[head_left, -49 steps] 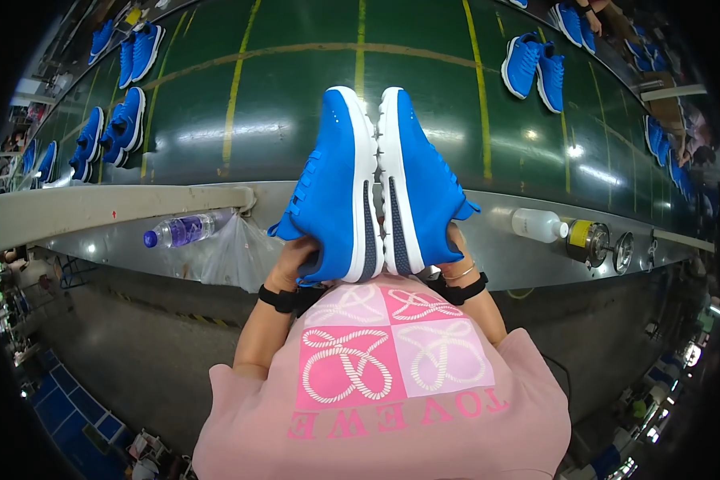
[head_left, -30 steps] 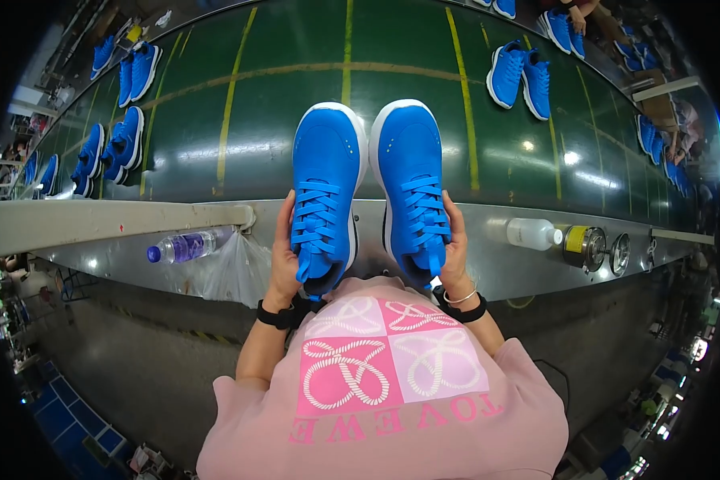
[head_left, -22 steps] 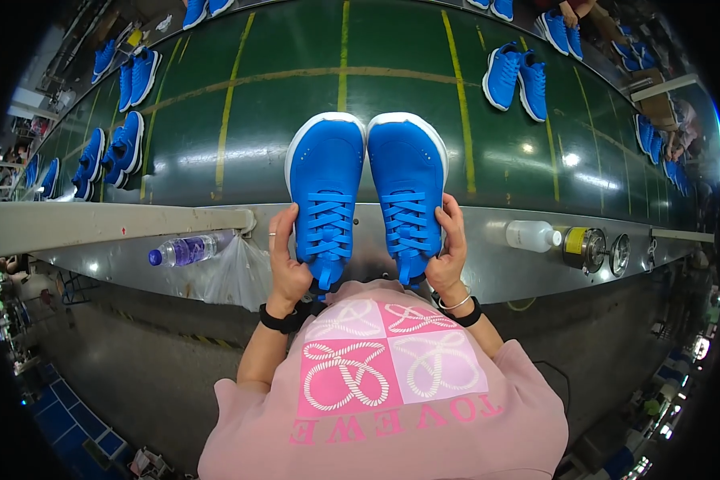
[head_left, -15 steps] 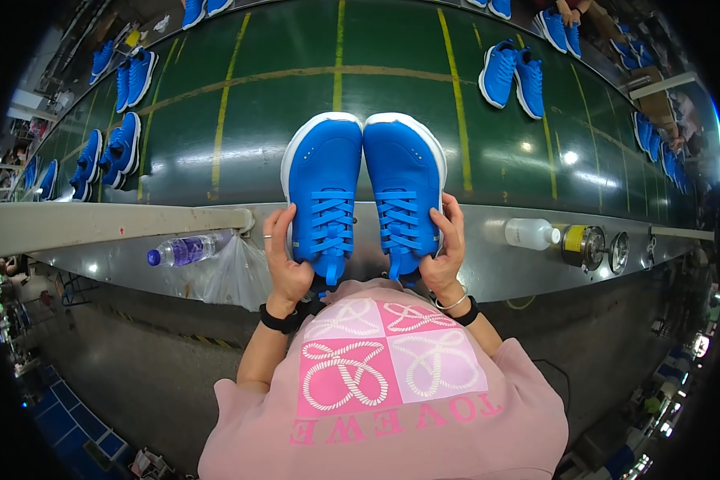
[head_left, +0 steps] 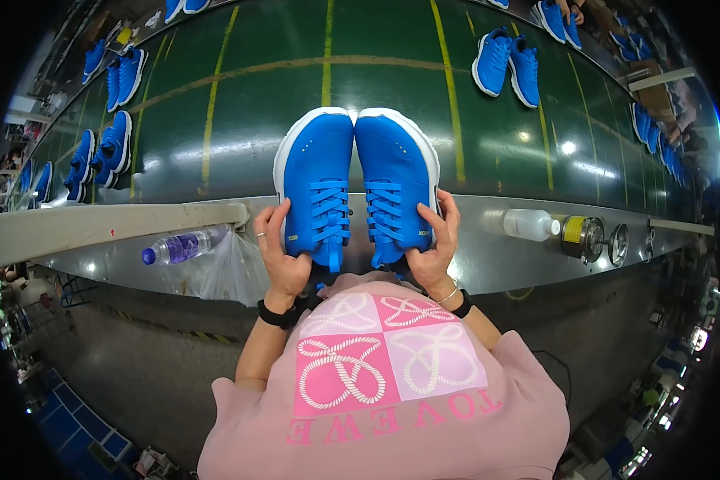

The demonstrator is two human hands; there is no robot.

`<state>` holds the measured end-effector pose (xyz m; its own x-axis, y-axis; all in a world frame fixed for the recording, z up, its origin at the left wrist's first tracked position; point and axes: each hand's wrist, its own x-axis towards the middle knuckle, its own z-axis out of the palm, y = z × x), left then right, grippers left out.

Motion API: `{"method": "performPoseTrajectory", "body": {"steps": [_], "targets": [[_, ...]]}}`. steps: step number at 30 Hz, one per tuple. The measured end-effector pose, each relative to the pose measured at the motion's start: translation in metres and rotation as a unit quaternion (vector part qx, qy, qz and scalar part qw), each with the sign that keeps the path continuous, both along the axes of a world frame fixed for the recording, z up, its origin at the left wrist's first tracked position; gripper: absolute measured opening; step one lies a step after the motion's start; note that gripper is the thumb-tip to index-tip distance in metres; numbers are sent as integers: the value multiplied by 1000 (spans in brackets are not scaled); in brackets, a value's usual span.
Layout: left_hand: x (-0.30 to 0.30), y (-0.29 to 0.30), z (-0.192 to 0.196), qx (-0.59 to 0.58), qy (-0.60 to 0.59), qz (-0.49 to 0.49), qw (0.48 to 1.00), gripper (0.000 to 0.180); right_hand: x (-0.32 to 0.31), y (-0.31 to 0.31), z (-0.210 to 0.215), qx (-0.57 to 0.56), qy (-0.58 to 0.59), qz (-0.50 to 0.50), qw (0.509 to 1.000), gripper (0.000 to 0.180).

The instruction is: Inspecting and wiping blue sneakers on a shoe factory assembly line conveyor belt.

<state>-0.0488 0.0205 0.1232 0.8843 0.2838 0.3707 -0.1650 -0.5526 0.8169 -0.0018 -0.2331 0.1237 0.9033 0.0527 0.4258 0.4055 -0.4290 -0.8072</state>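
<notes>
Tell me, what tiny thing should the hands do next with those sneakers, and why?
Maybe roll the left blue sneaker and right blue sneaker outward a little, because their inner sides face each other and are mostly hidden, while their laced tops show. The left hand and right hand each hold one near the heel.

The undersides of the left blue shoe [head_left: 316, 164] and right blue shoe [head_left: 396, 164] are hidden; some fingers of the left hand [head_left: 284, 260] and right hand [head_left: 438, 258] are concealed too. At the far left, a shoe pair [head_left: 174, 9] is cut off by the upper edge. Clutter [head_left: 148, 462] at the near left is too blurred to identify.
</notes>
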Motion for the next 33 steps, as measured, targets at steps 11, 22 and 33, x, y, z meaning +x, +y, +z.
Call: {"method": "performPoseTrajectory", "body": {"steps": [11, 22, 33], "targets": [[-1, 8, -65, -66, 211, -38, 974, 77, -16, -2, -54, -19, 278, 117, 953, 72], [24, 30, -51, 6, 276, -110, 955, 54, -20, -54, -92, -62, 334, 143, 930, 44], [61, -98, -33, 265, 251, -210, 907, 71, -37, -123, -114, -253, 266, -103, 924, 42]]}}
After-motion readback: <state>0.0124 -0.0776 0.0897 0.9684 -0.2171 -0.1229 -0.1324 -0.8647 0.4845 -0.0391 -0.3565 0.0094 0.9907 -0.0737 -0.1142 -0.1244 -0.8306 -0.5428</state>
